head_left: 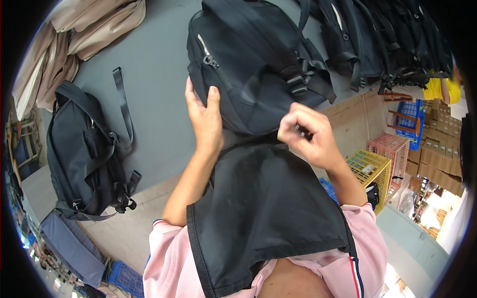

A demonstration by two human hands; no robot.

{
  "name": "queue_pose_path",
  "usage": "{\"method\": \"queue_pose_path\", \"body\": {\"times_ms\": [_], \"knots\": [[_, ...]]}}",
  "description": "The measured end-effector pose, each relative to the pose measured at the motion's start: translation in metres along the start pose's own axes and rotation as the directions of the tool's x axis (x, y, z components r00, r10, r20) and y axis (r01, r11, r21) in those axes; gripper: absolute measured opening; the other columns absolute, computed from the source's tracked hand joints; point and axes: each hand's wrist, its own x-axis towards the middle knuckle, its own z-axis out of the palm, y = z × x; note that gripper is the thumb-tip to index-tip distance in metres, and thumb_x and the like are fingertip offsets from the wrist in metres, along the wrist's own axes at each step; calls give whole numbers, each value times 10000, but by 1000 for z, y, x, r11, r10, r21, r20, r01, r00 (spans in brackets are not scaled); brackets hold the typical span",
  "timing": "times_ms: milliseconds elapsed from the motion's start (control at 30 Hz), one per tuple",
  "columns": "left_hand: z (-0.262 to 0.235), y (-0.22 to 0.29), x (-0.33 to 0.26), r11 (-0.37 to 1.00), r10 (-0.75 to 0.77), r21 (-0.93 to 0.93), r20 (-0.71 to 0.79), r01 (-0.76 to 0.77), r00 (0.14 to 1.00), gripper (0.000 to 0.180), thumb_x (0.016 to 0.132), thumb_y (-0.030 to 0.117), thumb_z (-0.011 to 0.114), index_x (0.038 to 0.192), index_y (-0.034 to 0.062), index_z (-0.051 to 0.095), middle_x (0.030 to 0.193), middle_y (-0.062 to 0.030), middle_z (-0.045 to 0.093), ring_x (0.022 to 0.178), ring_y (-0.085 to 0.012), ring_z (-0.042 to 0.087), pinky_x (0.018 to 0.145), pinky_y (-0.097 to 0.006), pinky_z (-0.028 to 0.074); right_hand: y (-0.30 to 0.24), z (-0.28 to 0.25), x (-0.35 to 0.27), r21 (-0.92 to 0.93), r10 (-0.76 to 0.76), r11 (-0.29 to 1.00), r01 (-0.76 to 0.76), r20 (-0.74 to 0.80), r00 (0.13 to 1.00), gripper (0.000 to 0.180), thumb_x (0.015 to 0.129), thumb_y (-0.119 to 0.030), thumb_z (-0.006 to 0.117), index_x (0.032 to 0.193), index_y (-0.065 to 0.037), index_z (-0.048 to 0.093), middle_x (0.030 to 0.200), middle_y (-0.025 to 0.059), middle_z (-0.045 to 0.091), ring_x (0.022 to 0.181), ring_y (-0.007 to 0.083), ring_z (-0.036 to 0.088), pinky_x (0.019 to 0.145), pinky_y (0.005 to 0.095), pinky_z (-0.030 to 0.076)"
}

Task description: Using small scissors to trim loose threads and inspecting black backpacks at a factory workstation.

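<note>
Backpack [248,62] looks kinda floppy, probably light, grab the sides; left hand [204,121] spread against it, right hand [312,135] curled, can't tell around what.

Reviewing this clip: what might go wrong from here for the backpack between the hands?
The black backpack appears to sit at the near edge of the table, with only the left hand clearly against it, so it might slip off. The right hand, curled and blurred near a buckle, could snag it. The other backpack seems to overhang the edge; a knock might drop it.
</note>
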Motion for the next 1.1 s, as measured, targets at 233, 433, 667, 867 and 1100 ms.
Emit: {"method": "queue_pose_path", "body": {"times_ms": [233, 433, 667, 867, 1100], "knots": [[-31, 9, -20, 225, 415, 905, 246, -361, 876, 776, 787, 342, 723, 1392, 41, 342, 1118, -144, 519, 1019, -268, 538, 897, -355, 437, 53, 33, -43, -92, 42, 993, -71, -286, 957, 157, 764, 41, 642, 906, -12, 599, 725, 91, 591, 601, 176, 551, 582, 268, 439], [16, 21, 5, 161, -171, 941, 323, -297, 931, 575, 791, 364, 688, 1216, 40, 475, 907, -171, 660, 819, -364, 639, 728, -446, 493, 54, 53, -15, -75, 46, 994, -82, -389, 920, 135, 786, 28, 636, 906, -22, 602, 768, 93, 529, 608, 238, 541, 564, 300, 434], [1, 3, 15, 747, -287, 664, 286, 27, 914, 308, 868, 27, 545, 1169, -3, 484, 911, -127, 657, 688, -184, 649, 607, -325, 522, 69, 63, 15, -243, -131, 969, 36, -385, 914, 172, 752, 105, 597, 885, -4, 599, 764, 102, 512, 601, 242, 513, 552, 292, 422], [-7, 7, -8, 825, -345, -334, 341, 456, 874, 330, 872, 13, 586, 1188, 54, 499, 973, -52, 621, 723, -108, 596, 554, -220, 500, 62, 64, 11, -99, -151, 988, 117, -504, 850, 227, 695, 120, 609, 872, -22, 599, 721, 65, 543, 593, 154, 523, 527, 262, 405], [-28, -7, -7, 710, -297, -477, 465, 519, 834, 361, 865, 40, 612, 1203, 65, 488, 968, -37, 606, 754, -104, 582, 591, -213, 499, 30, 51, 11, -209, -88, 977, 35, -250, 964, 211, 745, -102, 693, 924, -66, 587, 866, 68, 559, 658, 250, 599, 570, 333, 476]]}}
